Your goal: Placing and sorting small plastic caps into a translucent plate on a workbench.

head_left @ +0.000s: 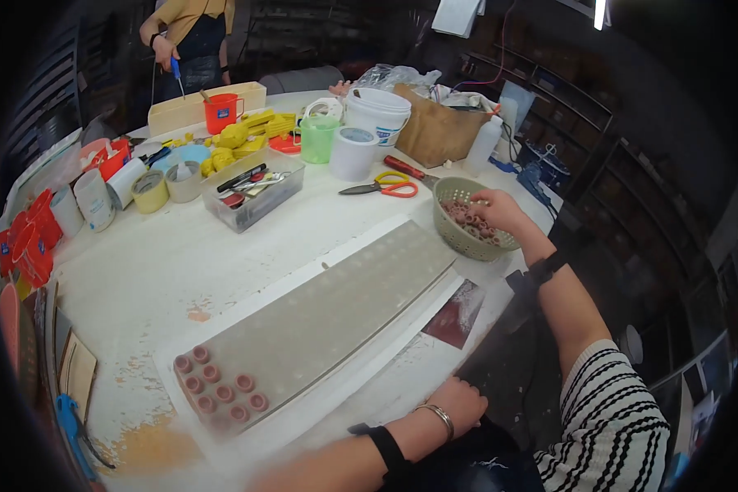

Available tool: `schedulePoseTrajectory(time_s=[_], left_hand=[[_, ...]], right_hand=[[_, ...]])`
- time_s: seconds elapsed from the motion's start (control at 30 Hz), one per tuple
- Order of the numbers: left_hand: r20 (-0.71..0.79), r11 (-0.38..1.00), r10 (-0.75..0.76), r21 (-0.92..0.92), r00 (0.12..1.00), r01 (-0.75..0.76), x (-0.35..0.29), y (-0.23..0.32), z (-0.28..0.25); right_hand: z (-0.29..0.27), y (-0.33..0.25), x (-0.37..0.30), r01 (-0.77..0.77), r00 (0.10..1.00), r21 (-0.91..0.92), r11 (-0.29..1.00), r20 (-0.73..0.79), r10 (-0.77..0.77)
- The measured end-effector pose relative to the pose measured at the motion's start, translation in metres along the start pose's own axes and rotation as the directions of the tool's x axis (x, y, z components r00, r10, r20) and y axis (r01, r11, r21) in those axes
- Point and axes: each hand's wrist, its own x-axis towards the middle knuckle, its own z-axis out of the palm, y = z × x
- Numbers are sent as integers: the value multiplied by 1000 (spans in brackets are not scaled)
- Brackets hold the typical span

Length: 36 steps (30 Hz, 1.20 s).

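Note:
My right hand (498,210) reaches into a green-grey plastic colander (473,239) at the right of the table, its fingers bent together against a pile of small reddish-brown rings (461,215). Exactly how many it grips is hidden. Near the table's front edge my left hand (461,403) is curled closed, and whatever its fingers hold, if anything, is out of sight. Between the hands and the table's middle lies a long grey board (336,295) on a white sheet. Several reddish-brown ring-shaped pieces (211,374) stand in rows at its near left end.
Red-and-yellow-handled scissors (382,187) lie beyond the board, by a clear tool box (252,197). Tape rolls (148,192), a white bucket (377,115), a green jug (318,138) and red cups (34,246) crowd the far and left edges. Across the table, a person holds a blue-handled tool (177,72).

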Motion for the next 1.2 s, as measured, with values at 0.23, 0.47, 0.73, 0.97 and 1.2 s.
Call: schedulePoseTrajectory(time_s=[0.23,0.47,0.73,0.97,1.2], left_hand=[[-20,1000,18,-7,1000,-18,-2,1,2],[-84,998,38,-47,996,-42,-5,1,-6],[-500,970,-87,-240,862,-41,-4,-3,-14],[-607,952,-304,-217,734,216,-6,-9,-26],[-641,934,-350,-186,683,305,-9,-13,-28]], right_hand=[[44,65,48,159,982,71,985,89,-166],[49,48,48,180,981,-248,952,112,-156],[6,32,-63,54,981,644,764,108,-161],[70,47,-150,525,850,147,838,-150,-506],[72,37,-180,550,797,64,833,-337,-501]])
